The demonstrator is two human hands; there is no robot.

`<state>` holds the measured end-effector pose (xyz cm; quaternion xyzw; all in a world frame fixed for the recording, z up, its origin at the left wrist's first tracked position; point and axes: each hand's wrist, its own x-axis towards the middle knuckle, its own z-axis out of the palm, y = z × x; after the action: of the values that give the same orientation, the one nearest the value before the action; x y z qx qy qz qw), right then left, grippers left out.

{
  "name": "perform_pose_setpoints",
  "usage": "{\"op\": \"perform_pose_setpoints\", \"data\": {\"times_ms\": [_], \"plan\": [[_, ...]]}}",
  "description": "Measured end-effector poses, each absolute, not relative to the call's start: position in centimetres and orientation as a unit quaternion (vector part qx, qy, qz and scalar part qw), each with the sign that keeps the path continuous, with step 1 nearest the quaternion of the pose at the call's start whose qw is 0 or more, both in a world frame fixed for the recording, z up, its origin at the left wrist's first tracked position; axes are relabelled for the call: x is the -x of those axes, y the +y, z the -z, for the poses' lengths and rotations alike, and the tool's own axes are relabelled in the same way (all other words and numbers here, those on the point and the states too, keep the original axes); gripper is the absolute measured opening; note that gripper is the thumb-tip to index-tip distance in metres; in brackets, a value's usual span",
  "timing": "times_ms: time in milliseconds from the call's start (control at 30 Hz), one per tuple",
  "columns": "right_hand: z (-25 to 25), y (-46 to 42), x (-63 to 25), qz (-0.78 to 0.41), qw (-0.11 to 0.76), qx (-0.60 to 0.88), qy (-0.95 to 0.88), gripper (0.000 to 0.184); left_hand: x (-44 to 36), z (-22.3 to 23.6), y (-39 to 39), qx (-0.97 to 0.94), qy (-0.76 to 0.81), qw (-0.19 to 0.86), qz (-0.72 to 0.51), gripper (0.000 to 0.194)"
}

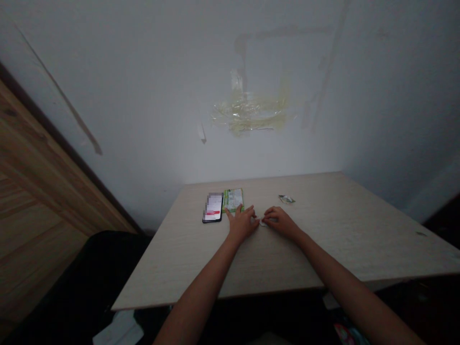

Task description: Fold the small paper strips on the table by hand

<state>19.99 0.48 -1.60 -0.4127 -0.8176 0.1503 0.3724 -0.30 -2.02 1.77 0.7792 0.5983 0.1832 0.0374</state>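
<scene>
A small white piece [262,223], too small to make out, lies on the table between my two hands. My right hand [282,222] has its fingers pinched together at the right side of this piece. My left hand [243,223] rests with spread fingers, its thumb close to the piece's left side. Whether that thumb touches it I cannot tell. Beyond the left fingertips is a flat green and white packet [233,197], its near edge partly covered by them. A phone [213,208] with a lit screen lies just left of the packet.
A crumpled small wrapper [286,199] lies behind my right hand on the pale wooden table [309,258]. Near the right edge is a small dark scrap [421,234]. The wall with old tape [247,112] rises behind the table. Wooden boards [39,191] stand at left.
</scene>
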Motion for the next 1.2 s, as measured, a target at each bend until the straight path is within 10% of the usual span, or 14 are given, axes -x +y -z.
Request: {"op": "perform_pose_setpoints", "data": {"times_ms": [1200], "plan": [[1.4, 0.5, -20.3, -0.154, 0.354, 0.397, -0.833, 0.015, 0.3, -0.5, -2.7, -0.767, 0.612, -0.002, -0.192, 0.034]]}}
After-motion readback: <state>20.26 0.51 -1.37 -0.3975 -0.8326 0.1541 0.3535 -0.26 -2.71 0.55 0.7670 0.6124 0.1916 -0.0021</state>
